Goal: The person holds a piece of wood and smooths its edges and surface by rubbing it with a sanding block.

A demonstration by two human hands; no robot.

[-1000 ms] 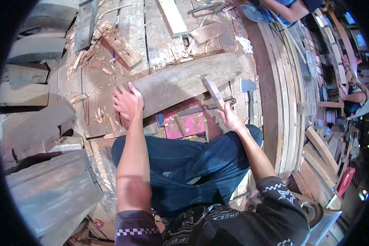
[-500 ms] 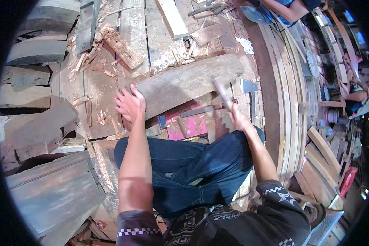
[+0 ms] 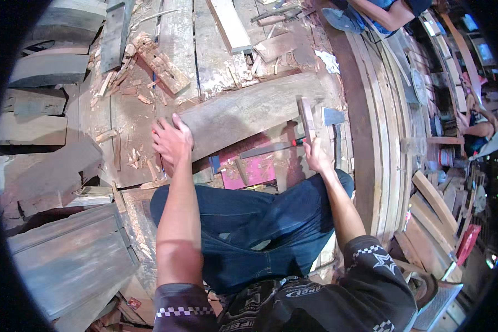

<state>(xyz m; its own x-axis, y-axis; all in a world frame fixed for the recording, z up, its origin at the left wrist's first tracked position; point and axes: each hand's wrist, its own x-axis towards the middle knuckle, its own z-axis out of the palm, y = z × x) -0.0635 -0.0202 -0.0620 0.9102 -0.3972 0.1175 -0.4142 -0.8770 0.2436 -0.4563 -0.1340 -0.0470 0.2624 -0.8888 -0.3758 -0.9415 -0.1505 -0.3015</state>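
Your left hand (image 3: 172, 138) has room rightward along the plank (image 3: 243, 113); a red-handled tool (image 3: 274, 149) and grey blade (image 3: 333, 116) flank your right hand (image 3: 318, 155).

Plank floor (image 3: 178, 39); scattered wood chips (image 3: 107, 134)

Splintered block (image 3: 163, 67) beside scattered chips (image 3: 131, 90), pale beam (image 3: 228, 26), boards (image 3: 34, 129) at left.

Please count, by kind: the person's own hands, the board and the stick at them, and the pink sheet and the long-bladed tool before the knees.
Hands: 2 (left hand, right hand)
Board: 1
Wooden stick: 1
Pink sheet: 1
Long-bladed tool: 1
Total: 6
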